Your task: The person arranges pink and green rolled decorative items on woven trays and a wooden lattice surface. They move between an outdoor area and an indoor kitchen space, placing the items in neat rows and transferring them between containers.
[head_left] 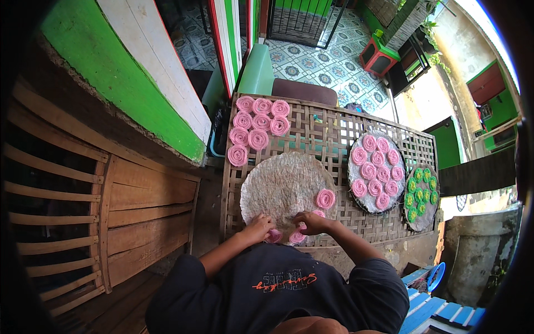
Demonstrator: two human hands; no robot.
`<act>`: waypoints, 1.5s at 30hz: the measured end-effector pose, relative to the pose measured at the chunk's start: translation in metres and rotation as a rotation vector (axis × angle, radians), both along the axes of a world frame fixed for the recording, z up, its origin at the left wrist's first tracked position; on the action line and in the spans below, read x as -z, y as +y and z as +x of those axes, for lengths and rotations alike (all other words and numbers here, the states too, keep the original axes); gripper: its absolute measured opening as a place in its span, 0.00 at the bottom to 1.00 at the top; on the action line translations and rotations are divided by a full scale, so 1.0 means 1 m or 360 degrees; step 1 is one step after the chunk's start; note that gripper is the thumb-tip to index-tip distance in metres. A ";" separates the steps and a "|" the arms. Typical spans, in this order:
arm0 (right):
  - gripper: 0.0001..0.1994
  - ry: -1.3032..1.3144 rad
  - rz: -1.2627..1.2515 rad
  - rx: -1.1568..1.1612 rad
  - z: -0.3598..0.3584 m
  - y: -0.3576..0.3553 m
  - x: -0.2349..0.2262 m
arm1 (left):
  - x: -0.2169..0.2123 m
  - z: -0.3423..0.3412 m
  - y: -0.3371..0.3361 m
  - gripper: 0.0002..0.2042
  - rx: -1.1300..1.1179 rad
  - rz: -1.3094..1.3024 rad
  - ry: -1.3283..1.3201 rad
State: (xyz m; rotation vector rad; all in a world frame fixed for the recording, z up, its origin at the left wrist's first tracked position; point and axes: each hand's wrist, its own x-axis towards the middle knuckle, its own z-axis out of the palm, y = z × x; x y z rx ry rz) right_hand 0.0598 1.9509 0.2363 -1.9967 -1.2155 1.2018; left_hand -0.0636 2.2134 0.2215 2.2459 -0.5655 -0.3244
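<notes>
At the near edge of a round, greyish, cloth-covered tray (286,181), both my hands are bent over pink coiled rosettes. My left hand (258,227) has its fingers closed at the edge of one pink rosette (273,236). Just to the right, my right hand (313,222) pinches at another pink rosette (297,237), its fingertips partly hiding it. On the tray's right side sits a whole pink rosette (325,199). Below that, one more pink rosette (319,214) is mostly covered by my right hand.
Under the tray is a woven bamboo rack (334,131). Several pink rosettes (258,139) lie directly on its far left corner. To the right are a round tray of pink rosettes (355,192) and a smaller one of green rosettes (424,221). A wooden bench (147,214) stands left.
</notes>
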 end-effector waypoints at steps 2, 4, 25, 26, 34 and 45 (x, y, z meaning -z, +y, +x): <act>0.15 0.0145 -0.0032 0.0065 0.019 0.007 -0.024 | 0.009 -0.006 0.005 0.10 -0.0071 -0.0162 -0.0162; 0.14 0.0295 -0.0044 0.0205 0.042 0.011 -0.035 | 0.027 -0.013 0.011 0.09 0.0029 -0.0230 0.0042; 0.16 0.1077 -0.0074 0.0836 0.109 0.069 -0.018 | -0.002 -0.020 0.009 0.11 -0.0168 -0.0190 0.0200; 0.17 0.1268 -0.0064 0.0847 0.098 0.069 -0.022 | 0.002 -0.020 0.009 0.11 -0.0188 -0.0204 0.0181; 0.17 0.0388 -0.0268 0.0566 0.017 0.018 -0.010 | -0.008 -0.014 0.007 0.13 -0.0176 -0.0171 0.0594; 0.14 -0.0588 0.0152 0.1375 -0.082 -0.014 0.004 | -0.020 0.008 0.019 0.12 -0.0239 -0.0079 0.0506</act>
